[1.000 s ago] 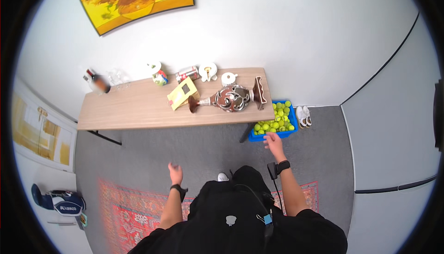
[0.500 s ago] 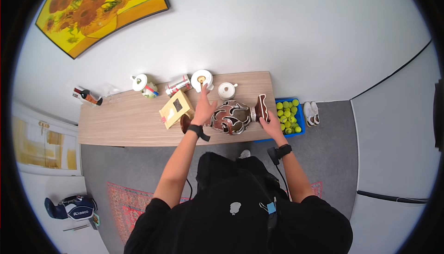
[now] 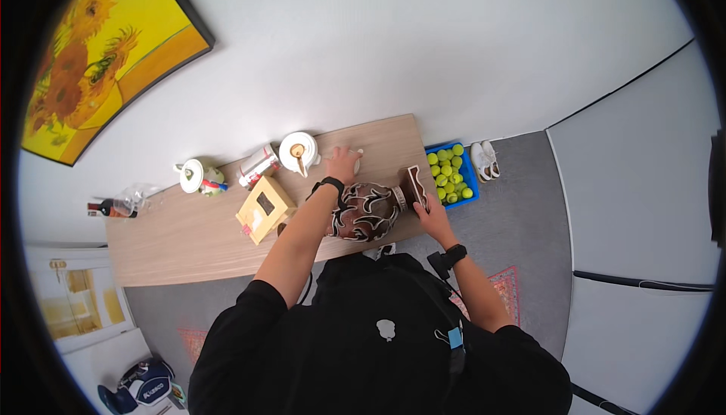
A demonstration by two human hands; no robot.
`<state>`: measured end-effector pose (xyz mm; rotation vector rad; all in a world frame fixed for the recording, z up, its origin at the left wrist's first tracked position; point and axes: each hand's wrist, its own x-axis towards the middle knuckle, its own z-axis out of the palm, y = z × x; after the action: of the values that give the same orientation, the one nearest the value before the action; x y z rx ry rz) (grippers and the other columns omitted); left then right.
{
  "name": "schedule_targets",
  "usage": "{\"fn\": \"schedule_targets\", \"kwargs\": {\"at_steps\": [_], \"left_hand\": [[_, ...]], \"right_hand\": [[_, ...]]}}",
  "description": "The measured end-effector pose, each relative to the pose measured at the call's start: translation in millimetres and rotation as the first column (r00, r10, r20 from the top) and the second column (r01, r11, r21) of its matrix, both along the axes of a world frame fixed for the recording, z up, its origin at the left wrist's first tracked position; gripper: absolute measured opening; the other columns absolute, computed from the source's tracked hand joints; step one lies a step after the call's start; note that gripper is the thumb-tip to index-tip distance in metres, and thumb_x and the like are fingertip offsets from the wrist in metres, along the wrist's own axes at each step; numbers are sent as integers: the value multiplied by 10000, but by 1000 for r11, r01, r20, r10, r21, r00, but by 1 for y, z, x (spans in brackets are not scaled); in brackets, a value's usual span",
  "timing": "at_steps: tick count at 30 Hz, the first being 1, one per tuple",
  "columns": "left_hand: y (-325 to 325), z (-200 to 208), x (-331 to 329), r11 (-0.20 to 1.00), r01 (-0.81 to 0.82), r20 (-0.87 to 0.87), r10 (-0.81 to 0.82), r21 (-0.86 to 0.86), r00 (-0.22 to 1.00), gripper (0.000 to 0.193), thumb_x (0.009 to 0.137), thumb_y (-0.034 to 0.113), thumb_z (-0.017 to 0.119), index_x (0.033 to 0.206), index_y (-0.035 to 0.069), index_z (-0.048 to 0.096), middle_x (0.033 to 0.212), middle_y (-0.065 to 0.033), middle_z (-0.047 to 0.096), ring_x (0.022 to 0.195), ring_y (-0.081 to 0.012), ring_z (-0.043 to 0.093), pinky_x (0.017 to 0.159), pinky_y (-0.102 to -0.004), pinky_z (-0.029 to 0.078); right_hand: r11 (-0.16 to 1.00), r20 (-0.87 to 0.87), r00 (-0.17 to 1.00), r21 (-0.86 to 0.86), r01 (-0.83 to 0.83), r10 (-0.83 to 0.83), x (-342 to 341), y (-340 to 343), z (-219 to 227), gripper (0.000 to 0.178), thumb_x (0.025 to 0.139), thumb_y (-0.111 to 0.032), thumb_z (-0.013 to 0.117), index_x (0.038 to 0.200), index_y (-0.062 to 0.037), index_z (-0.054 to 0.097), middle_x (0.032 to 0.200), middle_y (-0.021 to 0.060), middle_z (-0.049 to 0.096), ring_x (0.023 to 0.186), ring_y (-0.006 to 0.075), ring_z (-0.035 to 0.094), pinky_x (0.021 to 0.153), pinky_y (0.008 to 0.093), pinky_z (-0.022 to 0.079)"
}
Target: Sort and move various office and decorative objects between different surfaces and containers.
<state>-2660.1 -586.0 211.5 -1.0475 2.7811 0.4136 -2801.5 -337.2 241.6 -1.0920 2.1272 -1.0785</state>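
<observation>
A brown vase (image 3: 364, 212) with white raised swirls lies on its side near the table's front edge, its flared end (image 3: 412, 188) pointing right. My right hand (image 3: 433, 218) is closed on that flared end. My left forearm crosses over the vase's other end and hides much of it. Beyond the vase, my left hand (image 3: 344, 164) is over a small white cup (image 3: 358, 161), fingers curled around it. Most of the cup is covered; only a bit near its handle shows. A white kettle (image 3: 299, 150) with a gold-brown top stands just left of this hand.
On the wooden table (image 3: 174, 237) are a yellow box (image 3: 265, 207), a red-and-white canister (image 3: 259, 165), a lidded pot (image 3: 200, 178), a dark bottle (image 3: 110, 208) and clear glassware (image 3: 136, 197). A blue crate (image 3: 463, 200) of tennis balls and white shoes (image 3: 485, 159) stand right on the floor.
My left hand has moved from above the vase onto the white cup. My right hand stays on the vase's flared end. The whole view has shifted and turned slightly.
</observation>
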Motion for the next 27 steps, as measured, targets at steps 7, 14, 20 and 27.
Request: {"fn": "schedule_targets", "kwargs": {"at_steps": [7, 14, 20, 27], "left_hand": [[-12, -15, -1, 996, -27, -69, 34, 88, 997, 749, 543, 156, 776, 1192, 255, 417, 1212, -109, 402, 1042, -372, 444, 783, -477, 463], [-13, 35, -6, 990, -101, -243, 122, 95, 962, 793, 498, 181, 788, 1198, 206, 417, 1138, -154, 448, 999, -416, 451, 789, -463, 467], [5, 136, 33, 978, -153, -489, 203, 140, 849, 702, 516, 153, 752, 1155, 175, 464, 1079, -170, 481, 966, -406, 476, 830, -443, 432], [70, 167, 98, 925, -134, -542, 321, 356, 777, 670, 536, 171, 777, 1141, 117, 493, 1045, -130, 506, 956, -287, 515, 781, -345, 456]], "right_hand": [[998, -55, 997, -32, 51, -52, 1, -1, 1, 273, 827, -239, 583, 927, 1, 499, 694, 201, 552, 636, 363, 545, 546, 385, 405], [997, -72, 995, -14, 75, -76, -6, -13, 4, 248, 835, -233, 568, 954, -21, 518, 771, 200, 584, 720, 380, 563, 593, 411, 426], [993, -108, 991, -94, 65, -76, -28, -35, 5, 223, 833, -206, 570, 952, -19, 548, 808, 185, 596, 719, 342, 574, 633, 366, 441], [992, -168, 986, -129, -10, -12, -61, -63, 3, 218, 836, -215, 565, 933, -21, 545, 805, 191, 595, 761, 368, 574, 642, 381, 443]]}}
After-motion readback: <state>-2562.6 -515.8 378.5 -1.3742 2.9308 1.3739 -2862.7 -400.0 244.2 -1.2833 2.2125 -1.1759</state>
